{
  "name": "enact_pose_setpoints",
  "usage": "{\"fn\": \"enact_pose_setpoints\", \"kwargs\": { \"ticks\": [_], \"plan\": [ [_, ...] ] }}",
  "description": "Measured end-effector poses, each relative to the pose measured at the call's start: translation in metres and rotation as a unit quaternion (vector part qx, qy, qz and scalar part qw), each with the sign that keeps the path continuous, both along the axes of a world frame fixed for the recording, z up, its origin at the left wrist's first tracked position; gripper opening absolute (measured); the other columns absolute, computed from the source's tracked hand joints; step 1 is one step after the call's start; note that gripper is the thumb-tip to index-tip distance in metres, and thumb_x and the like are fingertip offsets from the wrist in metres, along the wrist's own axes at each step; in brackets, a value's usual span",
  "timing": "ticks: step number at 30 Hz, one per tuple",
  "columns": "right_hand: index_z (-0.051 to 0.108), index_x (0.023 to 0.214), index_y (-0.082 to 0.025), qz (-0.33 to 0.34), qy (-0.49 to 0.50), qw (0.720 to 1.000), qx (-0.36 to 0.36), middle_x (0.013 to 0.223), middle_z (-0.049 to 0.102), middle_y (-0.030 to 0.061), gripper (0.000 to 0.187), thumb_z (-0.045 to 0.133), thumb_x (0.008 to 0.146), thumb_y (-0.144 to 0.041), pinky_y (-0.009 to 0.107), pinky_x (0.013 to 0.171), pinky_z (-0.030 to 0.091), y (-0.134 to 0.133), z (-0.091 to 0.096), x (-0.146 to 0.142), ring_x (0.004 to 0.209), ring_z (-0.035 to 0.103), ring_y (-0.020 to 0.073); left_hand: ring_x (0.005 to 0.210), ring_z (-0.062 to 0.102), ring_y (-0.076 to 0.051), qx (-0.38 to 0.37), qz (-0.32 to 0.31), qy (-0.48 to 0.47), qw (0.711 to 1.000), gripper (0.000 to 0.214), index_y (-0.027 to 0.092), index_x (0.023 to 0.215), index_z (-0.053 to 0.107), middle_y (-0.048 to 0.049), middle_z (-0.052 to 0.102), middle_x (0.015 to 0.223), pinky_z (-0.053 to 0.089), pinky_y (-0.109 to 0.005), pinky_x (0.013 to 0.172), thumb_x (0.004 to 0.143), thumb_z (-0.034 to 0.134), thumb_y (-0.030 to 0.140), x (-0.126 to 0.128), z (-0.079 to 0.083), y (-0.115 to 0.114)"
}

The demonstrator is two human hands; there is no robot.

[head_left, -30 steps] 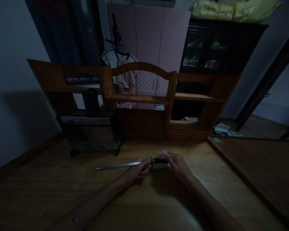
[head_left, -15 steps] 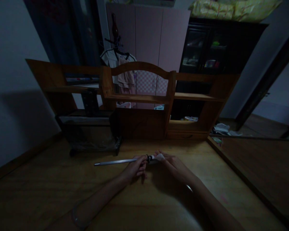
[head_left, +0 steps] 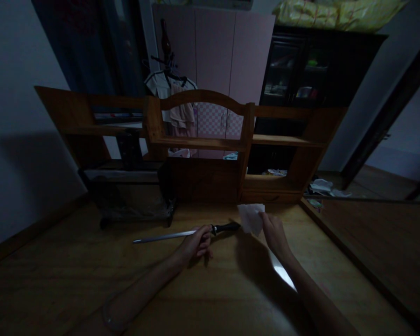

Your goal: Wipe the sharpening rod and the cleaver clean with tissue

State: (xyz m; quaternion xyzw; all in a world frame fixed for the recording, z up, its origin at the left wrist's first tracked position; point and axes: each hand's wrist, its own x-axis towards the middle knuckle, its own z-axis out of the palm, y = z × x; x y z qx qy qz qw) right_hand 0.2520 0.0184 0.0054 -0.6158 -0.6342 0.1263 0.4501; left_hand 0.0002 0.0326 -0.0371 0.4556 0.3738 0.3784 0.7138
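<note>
My left hand (head_left: pixel 195 243) is closed around a long metal sharpening rod (head_left: pixel 168 236), gripping it near the guard, with the steel shaft pointing left and its black handle (head_left: pixel 227 227) sticking out to the right. My right hand (head_left: pixel 273 231) pinches a white cloth or tissue (head_left: pixel 251 217) and holds it up just right of the handle's end, apart from it. Both hands are above a wooden desk top (head_left: pixel 210 280) in a dim room.
A wooden hutch with shelves (head_left: pixel 203 142) stands along the desk's back edge. A dark box-like object under plastic (head_left: pixel 133 196) sits at the back left. A second wooden surface (head_left: pixel 381 242) adjoins on the right. Wardrobe and hanging clothes (head_left: pixel 177 102) are behind.
My right hand has pulled the white cloth off the rod's black handle and lifted it to the right. The handle is now bare. My left hand keeps hold of the rod.
</note>
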Motion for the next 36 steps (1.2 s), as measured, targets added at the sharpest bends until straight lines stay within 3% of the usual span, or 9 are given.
{"fn": "enact_pose_setpoints", "kwargs": {
  "ticks": [4, 8, 10, 15, 24, 30, 33, 36],
  "plan": [
    [0.056, 0.068, -0.018, 0.094, 0.036, 0.995, -0.004, 0.065, 0.059, 0.0034, 0.049, 0.028, 0.096, -0.046, 0.027, 0.059, 0.035, -0.007, 0.004, -0.012, 0.061, 0.053, 0.0181, 0.025, 0.024, -0.005, 0.012, -0.024, 0.000, 1.000, 0.043, 0.021, 0.060, 0.036, 0.0123, 0.030, 0.036, 0.048, -0.026, 0.041, 0.078, 0.052, 0.057, 0.000, 0.002, -0.002],
    [0.059, 0.079, -0.019, 0.257, -0.025, 0.965, -0.047, 0.078, 0.062, 0.0035, 0.043, 0.029, 0.097, -0.045, 0.026, 0.066, 0.038, -0.018, 0.006, -0.033, 0.072, 0.056, 0.0176, 0.024, 0.026, -0.005, 0.013, -0.023, 0.009, 1.000, 0.043, 0.021, 0.062, 0.039, 0.0122, 0.031, 0.036, 0.046, -0.025, 0.040, 0.078, 0.052, 0.059, 0.000, -0.002, -0.001],
    [0.057, 0.078, -0.018, 0.281, -0.048, 0.957, -0.061, 0.078, 0.061, 0.0031, 0.043, 0.029, 0.097, -0.043, 0.025, 0.064, 0.037, -0.020, 0.005, -0.037, 0.070, 0.056, 0.0161, 0.024, 0.028, -0.006, 0.004, -0.023, 0.014, 1.000, 0.044, 0.021, 0.062, 0.039, 0.0124, 0.030, 0.037, 0.046, -0.025, 0.041, 0.078, 0.049, 0.061, 0.000, -0.007, 0.001],
    [0.047, 0.062, -0.017, 0.254, -0.101, 0.958, -0.085, 0.058, 0.051, -0.0010, 0.044, 0.031, 0.096, -0.039, 0.023, 0.053, 0.028, -0.012, 0.001, -0.026, 0.054, 0.047, 0.0115, 0.022, 0.030, -0.006, 0.006, -0.040, 0.001, 0.999, 0.041, 0.021, 0.062, 0.039, 0.0120, 0.031, 0.037, 0.051, -0.029, 0.045, 0.081, 0.047, 0.056, -0.002, -0.014, 0.006],
    [0.045, 0.051, -0.017, 0.181, -0.180, 0.965, -0.055, 0.046, 0.042, -0.0013, 0.045, 0.036, 0.092, -0.033, 0.025, 0.047, 0.019, -0.007, -0.001, -0.020, 0.044, 0.037, 0.0096, 0.020, 0.029, -0.007, 0.007, -0.040, -0.005, 0.999, 0.038, 0.022, 0.058, 0.036, 0.0116, 0.031, 0.034, 0.051, -0.030, 0.044, 0.081, 0.044, 0.051, -0.002, -0.012, 0.007],
    [0.049, 0.050, -0.016, 0.090, -0.113, 0.989, -0.040, 0.045, 0.047, 0.0008, 0.052, 0.034, 0.094, -0.039, 0.026, 0.046, 0.020, -0.005, -0.003, -0.017, 0.042, 0.042, 0.0111, 0.020, 0.029, -0.007, -0.009, -0.052, -0.007, 0.999, 0.039, 0.022, 0.054, 0.033, 0.0116, 0.028, 0.032, 0.051, -0.029, 0.048, 0.080, 0.044, 0.050, -0.004, -0.007, 0.004],
    [0.056, 0.060, -0.015, 0.112, -0.069, 0.991, -0.020, 0.053, 0.054, 0.0022, 0.052, 0.030, 0.096, -0.043, 0.025, 0.048, 0.025, -0.011, 0.001, -0.024, 0.048, 0.048, 0.0132, 0.020, 0.030, -0.007, 0.002, -0.052, 0.024, 0.998, 0.042, 0.022, 0.054, 0.034, 0.0117, 0.027, 0.031, 0.049, -0.027, 0.047, 0.079, 0.045, 0.054, -0.004, -0.005, 0.001],
    [0.061, 0.072, -0.015, 0.202, -0.063, 0.977, -0.009, 0.067, 0.061, 0.0040, 0.048, 0.029, 0.098, -0.041, 0.024, 0.057, 0.035, -0.023, 0.009, -0.038, 0.060, 0.056, 0.0154, 0.023, 0.038, -0.010, 0.002, -0.047, 0.073, 0.996, 0.045, 0.021, 0.057, 0.042, 0.0107, 0.027, 0.030, 0.039, -0.021, 0.036, 0.078, 0.046, 0.059, -0.004, -0.004, -0.001]
  ]
}}
